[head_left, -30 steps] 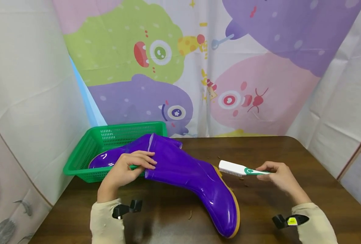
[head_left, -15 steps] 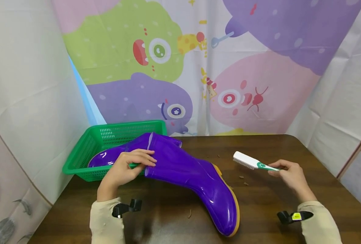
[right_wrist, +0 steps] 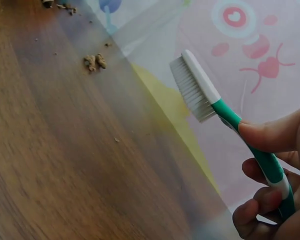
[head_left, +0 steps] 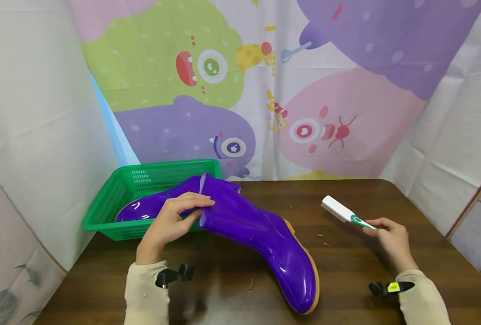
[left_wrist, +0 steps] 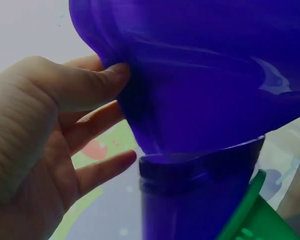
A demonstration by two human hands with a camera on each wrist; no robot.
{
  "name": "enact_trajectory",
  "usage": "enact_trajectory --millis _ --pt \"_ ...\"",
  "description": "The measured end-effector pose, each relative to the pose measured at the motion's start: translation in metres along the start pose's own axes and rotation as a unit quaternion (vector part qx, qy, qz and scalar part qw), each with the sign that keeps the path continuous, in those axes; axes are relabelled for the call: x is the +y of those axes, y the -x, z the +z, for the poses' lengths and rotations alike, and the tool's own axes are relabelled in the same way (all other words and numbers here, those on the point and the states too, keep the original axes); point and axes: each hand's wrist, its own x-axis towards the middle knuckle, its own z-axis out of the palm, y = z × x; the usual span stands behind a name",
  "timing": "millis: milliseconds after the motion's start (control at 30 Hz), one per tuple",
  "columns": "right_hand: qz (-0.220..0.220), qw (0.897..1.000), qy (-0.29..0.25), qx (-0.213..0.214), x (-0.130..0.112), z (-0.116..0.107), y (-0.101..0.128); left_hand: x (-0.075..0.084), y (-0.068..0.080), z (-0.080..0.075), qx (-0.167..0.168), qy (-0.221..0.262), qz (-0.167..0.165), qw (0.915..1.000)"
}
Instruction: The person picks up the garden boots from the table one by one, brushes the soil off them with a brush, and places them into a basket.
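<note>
A shiny purple rubber boot [head_left: 260,234] with a yellow sole lies on its side on the dark wooden table [head_left: 346,275], toe toward me. My left hand [head_left: 174,220] pinches the rim of its shaft [left_wrist: 140,95], thumb on the outside. A second purple boot [head_left: 151,206] lies in the green basket [head_left: 114,198] behind. My right hand [head_left: 388,234] holds the green handle of a white brush [head_left: 339,210], lifted off the table to the right of the boot; its bristles [right_wrist: 190,95] face down.
Small brown crumbs of dirt [head_left: 320,239] lie on the table between boot and brush, also seen as dirt [right_wrist: 94,61] in the right wrist view. A cartoon-monster curtain [head_left: 264,90] hangs behind the table. The basket sits at the table's back left corner.
My right hand has drawn the brush away from the boot's heel, up and to the right. My left hand has shifted its grip slightly on the boot's rim, lifting the shaft a little.
</note>
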Motion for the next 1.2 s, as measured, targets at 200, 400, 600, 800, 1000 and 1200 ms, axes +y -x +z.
enact_trajectory --millis 200,400,600,800,1000,1200 --pt "0.000 1.000 -0.011 0.008 0.002 -0.002 0.001 0.002 -0.010 0.010 0.008 -0.025 0.034 0.9991" --pt "0.001 1.000 -0.017 0.010 -0.001 -0.004 0.001 0.007 -0.033 0.026 0.019 -0.049 0.102 0.9934" --pt "-0.014 1.000 -0.026 0.003 -0.004 -0.005 -0.002 0.009 -0.055 0.038 0.021 -0.070 0.148 0.9862" --pt "-0.021 0.999 -0.037 0.003 -0.004 -0.005 -0.003 0.011 -0.074 0.051 0.049 -0.131 0.208 0.9679" --pt "-0.019 0.999 -0.047 0.010 -0.007 -0.007 -0.001 0.016 -0.092 0.070 0.091 -0.203 0.272 0.9364" --pt "-0.019 0.998 -0.064 0.009 -0.012 -0.010 -0.002 0.022 -0.111 0.077 0.116 -0.227 0.295 0.9210"
